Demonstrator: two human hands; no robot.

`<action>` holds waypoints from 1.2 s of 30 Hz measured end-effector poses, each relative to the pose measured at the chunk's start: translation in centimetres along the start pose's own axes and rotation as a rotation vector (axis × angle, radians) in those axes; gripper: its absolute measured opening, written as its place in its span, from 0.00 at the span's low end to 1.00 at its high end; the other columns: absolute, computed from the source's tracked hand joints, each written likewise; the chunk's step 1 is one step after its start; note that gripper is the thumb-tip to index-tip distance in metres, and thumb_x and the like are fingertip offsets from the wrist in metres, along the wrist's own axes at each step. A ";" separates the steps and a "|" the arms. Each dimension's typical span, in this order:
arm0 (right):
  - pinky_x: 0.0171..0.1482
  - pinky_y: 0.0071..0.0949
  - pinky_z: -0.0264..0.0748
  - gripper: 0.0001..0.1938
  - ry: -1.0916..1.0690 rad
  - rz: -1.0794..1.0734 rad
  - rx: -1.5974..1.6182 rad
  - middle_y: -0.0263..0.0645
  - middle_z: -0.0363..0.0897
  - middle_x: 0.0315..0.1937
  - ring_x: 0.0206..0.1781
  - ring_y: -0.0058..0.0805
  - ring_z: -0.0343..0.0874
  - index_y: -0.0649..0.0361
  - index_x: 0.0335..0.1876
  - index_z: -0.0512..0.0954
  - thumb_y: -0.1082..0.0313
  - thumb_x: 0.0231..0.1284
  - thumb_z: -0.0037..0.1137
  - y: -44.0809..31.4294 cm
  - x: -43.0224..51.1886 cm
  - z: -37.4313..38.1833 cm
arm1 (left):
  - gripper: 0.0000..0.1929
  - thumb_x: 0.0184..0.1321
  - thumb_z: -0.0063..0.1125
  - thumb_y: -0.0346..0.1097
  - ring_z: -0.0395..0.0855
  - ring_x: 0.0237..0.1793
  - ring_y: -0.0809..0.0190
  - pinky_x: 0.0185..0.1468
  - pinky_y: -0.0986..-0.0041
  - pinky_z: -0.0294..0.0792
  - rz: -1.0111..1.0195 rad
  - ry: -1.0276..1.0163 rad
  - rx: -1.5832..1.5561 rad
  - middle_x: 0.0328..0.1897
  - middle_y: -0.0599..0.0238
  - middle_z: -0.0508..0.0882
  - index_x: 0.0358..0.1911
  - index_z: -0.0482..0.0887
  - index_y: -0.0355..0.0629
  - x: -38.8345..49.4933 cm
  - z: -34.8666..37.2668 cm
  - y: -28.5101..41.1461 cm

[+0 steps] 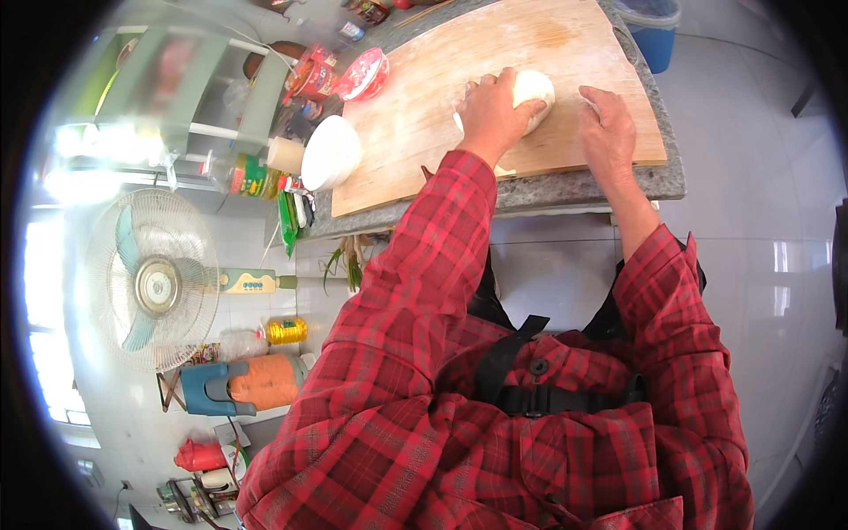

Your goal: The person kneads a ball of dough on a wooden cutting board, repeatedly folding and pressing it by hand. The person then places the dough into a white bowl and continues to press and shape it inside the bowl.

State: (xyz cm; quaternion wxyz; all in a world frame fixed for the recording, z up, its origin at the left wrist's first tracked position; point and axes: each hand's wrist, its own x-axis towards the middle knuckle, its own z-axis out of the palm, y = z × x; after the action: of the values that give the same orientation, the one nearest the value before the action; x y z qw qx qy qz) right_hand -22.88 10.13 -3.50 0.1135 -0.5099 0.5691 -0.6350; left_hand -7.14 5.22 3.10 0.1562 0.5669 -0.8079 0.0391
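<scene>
A pale, rounded lump of dough (535,89) rests on a floured wooden board (424,93). My left hand (493,112) grips its left side, thumb on the near face and fingers spread over the far side. To the right of the dough, and apart from it, my right hand (608,126) is held over the board with loosely curled fingers. A whitish patch shows by its fingertips; whether it is flour or a bit of dough is unclear. A white scrap (505,171) lies at the board's near edge, partly behind my left sleeve.
The board lies on a grey stone countertop (563,189). Along its left stand a white bowl (331,152), a red bowl with white powder (364,76) and a red tub (315,79). A blue bucket (652,43) is beyond the right edge. A standing fan (156,278) is at left.
</scene>
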 end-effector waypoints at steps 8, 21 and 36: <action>0.73 0.46 0.59 0.14 -0.016 -0.044 -0.044 0.43 0.83 0.44 0.52 0.43 0.80 0.60 0.47 0.83 0.76 0.57 0.50 0.2 -0.1 0.2 | 0.31 0.56 0.61 0.63 0.85 0.44 0.42 0.46 0.53 0.74 -0.018 -0.108 0.050 0.42 0.46 0.87 0.45 0.83 0.37 3.7 0.6 -1.1; 0.72 0.44 0.62 0.13 -0.037 -0.085 -0.139 0.43 0.84 0.43 0.50 0.42 0.81 0.61 0.45 0.83 0.75 0.57 0.50 0.3 0.1 0.3 | 0.33 0.58 0.64 0.53 0.75 0.57 0.38 0.58 0.41 0.61 0.010 0.054 0.086 0.54 0.44 0.80 0.59 0.71 0.36 -1.5 0.3 2.0; 0.75 0.55 0.52 0.24 -0.112 -0.293 0.032 0.51 0.74 0.64 0.67 0.48 0.71 0.61 0.64 0.75 0.53 0.71 0.47 -1.9 -0.3 0.1 | 0.35 0.54 0.65 0.47 0.59 0.71 0.29 0.70 0.32 0.47 0.289 0.191 0.038 0.72 0.36 0.65 0.64 0.72 0.35 -9.9 -1.0 4.8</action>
State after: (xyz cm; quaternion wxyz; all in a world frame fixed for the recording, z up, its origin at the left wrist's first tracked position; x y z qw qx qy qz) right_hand -21.86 10.84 -2.09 0.0591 -0.6201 0.4714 -0.6243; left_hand -8.31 16.11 1.65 0.2143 0.4412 -0.8617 0.1301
